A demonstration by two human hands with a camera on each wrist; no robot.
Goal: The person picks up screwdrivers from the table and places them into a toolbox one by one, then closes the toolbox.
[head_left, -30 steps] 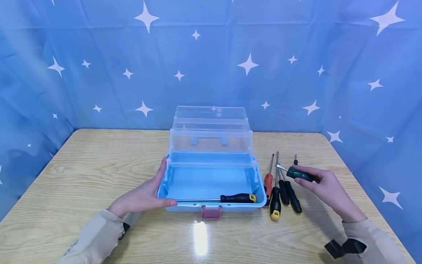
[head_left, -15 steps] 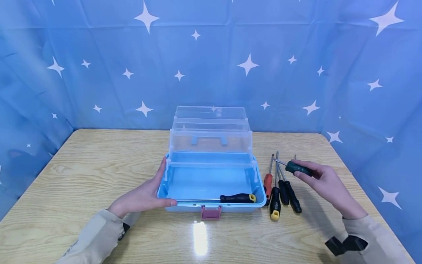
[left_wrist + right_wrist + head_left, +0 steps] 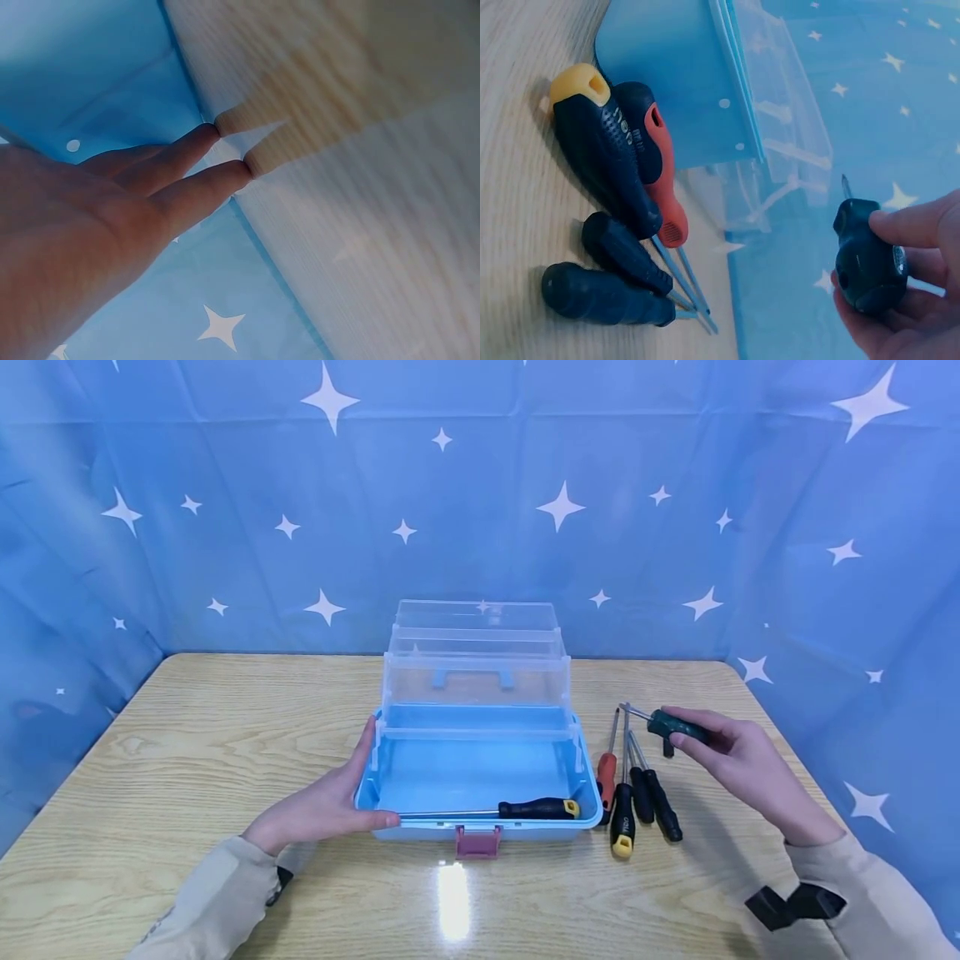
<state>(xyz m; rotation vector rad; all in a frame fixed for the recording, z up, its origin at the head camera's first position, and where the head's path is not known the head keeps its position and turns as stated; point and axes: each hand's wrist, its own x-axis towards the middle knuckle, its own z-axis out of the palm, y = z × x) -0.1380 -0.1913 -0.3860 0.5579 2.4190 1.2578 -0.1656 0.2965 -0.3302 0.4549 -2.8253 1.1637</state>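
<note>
A light-blue toolbox with raised clear trays stands mid-table. A long screwdriver with a black and yellow handle lies inside along its front wall. My left hand rests against the box's left side with straight fingers, its thumb at the front rim. My right hand grips the dark green handle of a short screwdriver, raised above the table, its shaft pointing left. Beneath and beside it lie a red-handled screwdriver, a black and yellow screwdriver and two black-handled screwdrivers.
Partly behind the green handle, a small black handle shows on the wooden table. A purple latch sticks out from the box front. Blue star-patterned cloth hangs along the table's back and sides.
My right hand has moved slightly away from me with the green screwdriver, off the black-handled screwdrivers. My left hand keeps its place on the box.
</note>
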